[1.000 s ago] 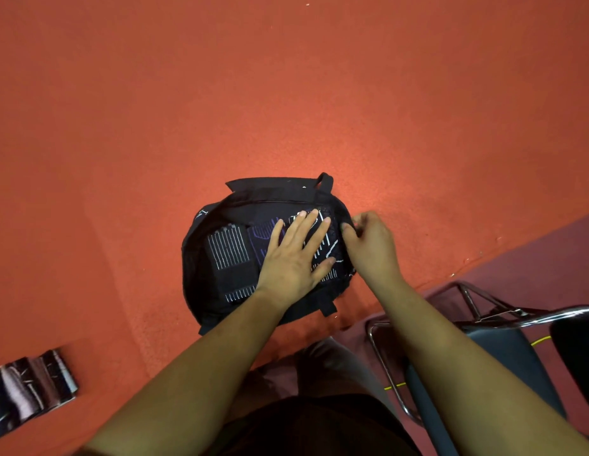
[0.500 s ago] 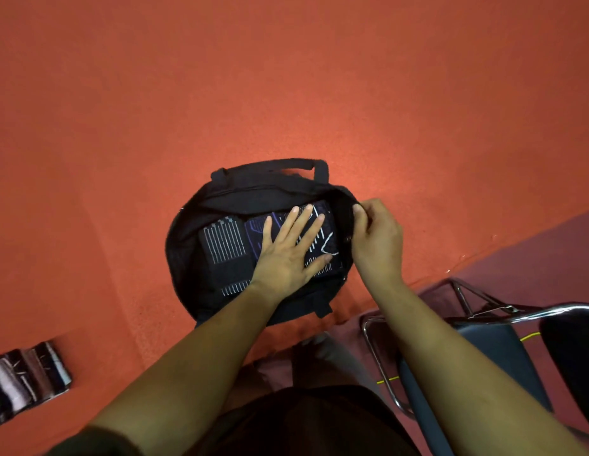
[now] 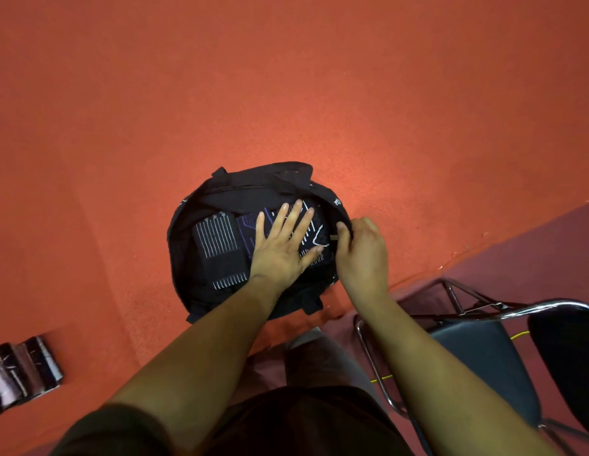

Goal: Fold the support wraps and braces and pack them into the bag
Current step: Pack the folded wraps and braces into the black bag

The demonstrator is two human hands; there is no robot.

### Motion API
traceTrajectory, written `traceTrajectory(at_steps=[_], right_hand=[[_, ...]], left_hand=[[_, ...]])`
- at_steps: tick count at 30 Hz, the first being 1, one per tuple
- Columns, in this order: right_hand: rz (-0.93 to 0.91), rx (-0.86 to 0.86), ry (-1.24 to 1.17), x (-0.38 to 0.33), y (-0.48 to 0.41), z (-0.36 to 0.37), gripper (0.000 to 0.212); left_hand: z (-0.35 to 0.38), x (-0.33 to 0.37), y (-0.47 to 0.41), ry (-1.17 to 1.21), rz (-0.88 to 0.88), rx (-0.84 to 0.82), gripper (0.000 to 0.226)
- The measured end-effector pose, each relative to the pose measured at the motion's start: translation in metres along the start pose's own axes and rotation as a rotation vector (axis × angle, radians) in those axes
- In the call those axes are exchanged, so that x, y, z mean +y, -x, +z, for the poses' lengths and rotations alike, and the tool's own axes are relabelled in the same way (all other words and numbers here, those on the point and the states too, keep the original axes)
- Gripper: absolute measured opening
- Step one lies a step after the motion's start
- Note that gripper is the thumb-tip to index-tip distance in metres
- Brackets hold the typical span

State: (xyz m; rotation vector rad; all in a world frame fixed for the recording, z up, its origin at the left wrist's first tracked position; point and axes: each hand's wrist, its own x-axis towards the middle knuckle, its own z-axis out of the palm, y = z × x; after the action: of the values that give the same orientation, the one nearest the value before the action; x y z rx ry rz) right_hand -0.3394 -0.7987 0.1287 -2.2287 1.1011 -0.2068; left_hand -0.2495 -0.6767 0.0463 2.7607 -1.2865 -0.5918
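A black bag lies open on the red surface. Inside it lie folded dark wraps: one with white stripes on the left, one with purple and white lines on the right. My left hand presses flat on the right-hand wrap, fingers straight and spread. My right hand pinches the bag's right rim between thumb and curled fingers.
A stack of dark folded wraps sits at the lower left edge of the red surface. A chrome-framed chair with a dark seat stands at the lower right, beside a darker maroon floor strip.
My right hand has shifted a little down the bag's right rim and pulled it outward. The bag mouth has opened wider. My left hand stays flat on the wrap.
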Motion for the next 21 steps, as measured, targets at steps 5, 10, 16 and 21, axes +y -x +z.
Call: traceTrajectory(at_steps=[5,10,16,21], right_hand=[[0.025,-0.079,0.104,-0.002,-0.002,0.005,0.028],[0.005,-0.087,0.102,0.0,0.002,-0.003,0.021],[-0.133,0.041,-0.083,-0.065,0.021,-0.007,0.046],[-0.264,-0.186,-0.188,-0.154,0.053,0.025,0.036]], left_hand=[[-0.02,0.015,0.001,0.077,0.078,-0.05,0.079],[-0.04,-0.008,0.036,0.341,0.14,0.143,0.07],[-0.081,-0.055,0.091,0.642,-0.078,0.299,0.041],[-0.115,-0.129,0.173,0.703,-0.388,0.59,0.03]])
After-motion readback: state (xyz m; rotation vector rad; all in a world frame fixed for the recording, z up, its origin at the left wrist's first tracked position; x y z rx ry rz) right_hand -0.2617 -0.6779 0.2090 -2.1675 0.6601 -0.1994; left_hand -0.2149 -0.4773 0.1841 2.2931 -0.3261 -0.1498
